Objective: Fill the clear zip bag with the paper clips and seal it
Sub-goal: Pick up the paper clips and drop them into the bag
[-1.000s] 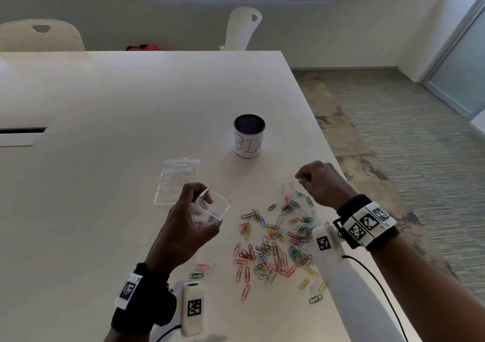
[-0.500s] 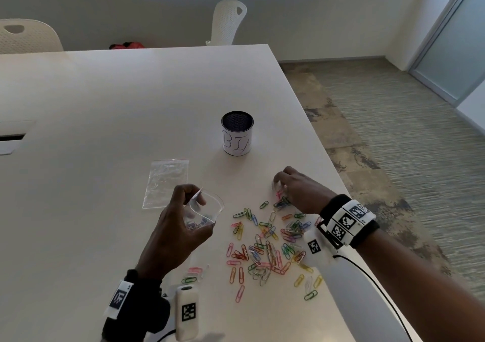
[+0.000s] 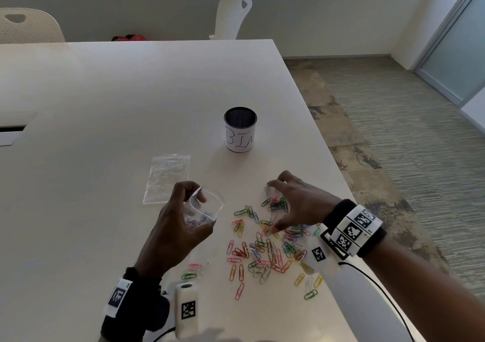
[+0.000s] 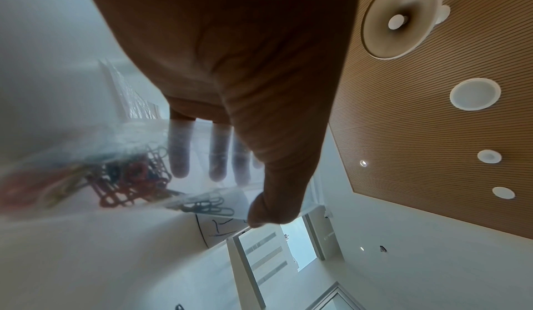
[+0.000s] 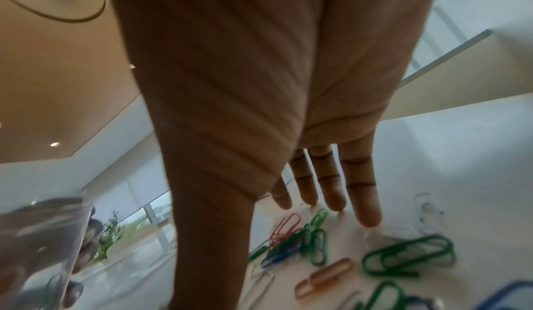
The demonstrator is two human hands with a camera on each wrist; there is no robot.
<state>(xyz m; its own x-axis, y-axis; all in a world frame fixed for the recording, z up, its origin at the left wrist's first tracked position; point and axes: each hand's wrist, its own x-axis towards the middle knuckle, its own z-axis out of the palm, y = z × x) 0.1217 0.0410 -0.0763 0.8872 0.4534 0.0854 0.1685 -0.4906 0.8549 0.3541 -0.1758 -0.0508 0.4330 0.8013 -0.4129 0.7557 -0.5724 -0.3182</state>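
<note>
White table (image 3: pixel 105 137): work surface. Mesh cup (image 3: pixel 240 129) marked "BIN" upright at 12 o'clock of paper clips (image 3: pixel 265 249), well apart. Spare flat zip bag (image 3: pixel 168 177) at 10 o'clock of clips. Left hand (image 3: pixel 173 226) curled round open clear zip bag (image 3: pixel 203 211), mouth up, few clips inside, held above table. Right hand (image 3: pixel 296 205) spread, fingers (image 5: pixel 365 198) extended onto far edge of clip scatter, gripping nothing visible.
</note>
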